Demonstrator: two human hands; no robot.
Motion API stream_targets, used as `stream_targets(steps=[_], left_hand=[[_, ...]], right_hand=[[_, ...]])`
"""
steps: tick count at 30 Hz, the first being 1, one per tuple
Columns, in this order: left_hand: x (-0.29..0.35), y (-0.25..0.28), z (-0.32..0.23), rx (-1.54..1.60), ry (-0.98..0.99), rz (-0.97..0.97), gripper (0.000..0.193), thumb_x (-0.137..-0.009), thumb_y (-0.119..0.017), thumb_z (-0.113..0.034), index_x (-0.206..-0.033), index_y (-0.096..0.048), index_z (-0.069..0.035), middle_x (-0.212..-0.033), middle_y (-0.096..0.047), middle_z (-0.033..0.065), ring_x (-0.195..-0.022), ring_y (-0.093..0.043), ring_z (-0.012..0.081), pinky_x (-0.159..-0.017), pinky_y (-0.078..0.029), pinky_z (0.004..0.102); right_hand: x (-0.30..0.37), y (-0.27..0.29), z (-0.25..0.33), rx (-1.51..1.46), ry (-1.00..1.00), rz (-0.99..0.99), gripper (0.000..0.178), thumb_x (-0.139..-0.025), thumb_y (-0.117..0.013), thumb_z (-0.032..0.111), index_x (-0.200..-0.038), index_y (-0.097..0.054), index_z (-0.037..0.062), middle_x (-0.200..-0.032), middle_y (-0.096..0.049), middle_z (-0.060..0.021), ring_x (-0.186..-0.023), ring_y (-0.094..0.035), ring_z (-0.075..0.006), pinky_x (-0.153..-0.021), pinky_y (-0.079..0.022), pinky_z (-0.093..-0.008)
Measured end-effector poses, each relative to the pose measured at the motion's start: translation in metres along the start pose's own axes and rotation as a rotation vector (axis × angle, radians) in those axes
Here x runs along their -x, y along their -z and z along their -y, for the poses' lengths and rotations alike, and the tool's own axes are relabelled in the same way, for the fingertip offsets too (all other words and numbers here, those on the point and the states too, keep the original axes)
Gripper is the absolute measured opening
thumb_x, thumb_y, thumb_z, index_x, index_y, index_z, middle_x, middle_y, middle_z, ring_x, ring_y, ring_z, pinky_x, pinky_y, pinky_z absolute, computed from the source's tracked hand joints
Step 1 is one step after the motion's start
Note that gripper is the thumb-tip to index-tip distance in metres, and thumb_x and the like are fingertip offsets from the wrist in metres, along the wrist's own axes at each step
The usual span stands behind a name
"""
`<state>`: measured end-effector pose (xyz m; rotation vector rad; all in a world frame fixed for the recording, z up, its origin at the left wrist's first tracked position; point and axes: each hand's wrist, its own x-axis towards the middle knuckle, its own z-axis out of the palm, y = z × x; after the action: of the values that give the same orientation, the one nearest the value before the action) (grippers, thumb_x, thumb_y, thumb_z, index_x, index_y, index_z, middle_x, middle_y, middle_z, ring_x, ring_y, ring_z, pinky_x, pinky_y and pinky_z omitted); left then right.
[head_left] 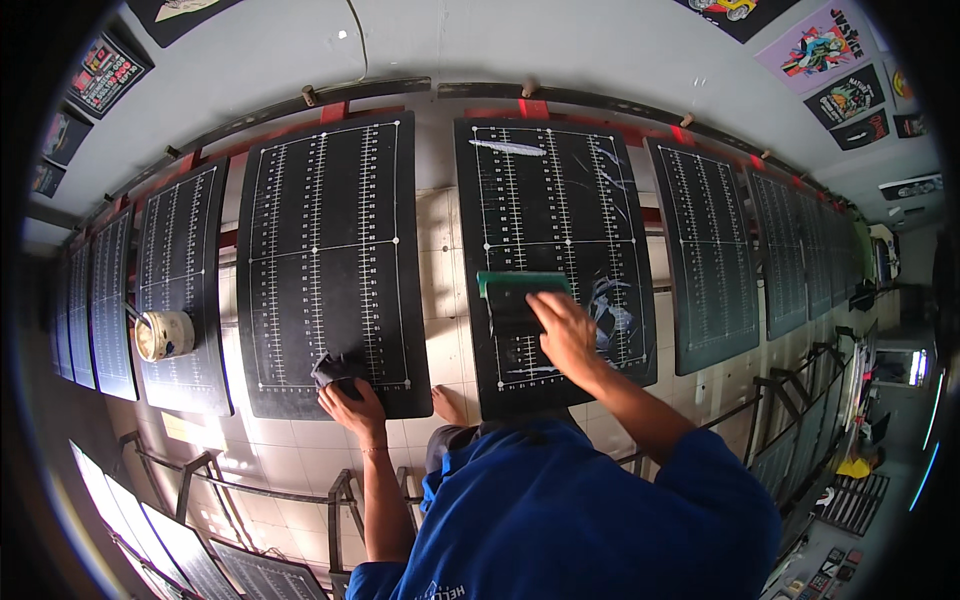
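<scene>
In front of me lie two black boards marked with white ruler-like lines. Over the right board (605, 260) my right hand (568, 338) grips a flat dark squeegee with a green edge (523, 284), pressed to the surface. White smears (508, 148) streak that board near its far end, and a pale wet-looking patch (614, 312) lies right of my hand. My left hand (352, 408) is closed on a crumpled dark cloth (334, 370) at the near edge of the left board (342, 300).
A tub (165, 336) with pale contents and a handle sticking out stands on a board further left. More marked boards (705, 255) run off to both sides along a metal rail (590, 100). Metal frames (335, 510) stand behind me, and a person in yellow (858, 465) is far right.
</scene>
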<state>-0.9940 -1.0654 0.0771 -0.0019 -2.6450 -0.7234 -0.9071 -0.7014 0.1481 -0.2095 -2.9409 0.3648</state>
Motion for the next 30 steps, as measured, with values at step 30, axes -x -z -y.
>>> stream_targets(steps=[30], left_hand=[[0.007, -0.006, 0.012, -0.028, -0.047, -0.016, 0.041, -0.087, -0.062, -0.020, -0.115, -0.052, 0.008, -0.107, -0.054, 0.0264, -0.105, -0.050, 0.0470, -0.096, -0.038, 0.0569]], right_hand=[[-0.063, -0.012, -0.031, 0.311, -0.337, -0.221, 0.042, -0.075, -0.071, 0.003, -0.115, -0.064, -0.0064, -0.103, -0.058, -0.0141, -0.096, -0.061, -0.0305, -0.076, -0.056, -0.0400]])
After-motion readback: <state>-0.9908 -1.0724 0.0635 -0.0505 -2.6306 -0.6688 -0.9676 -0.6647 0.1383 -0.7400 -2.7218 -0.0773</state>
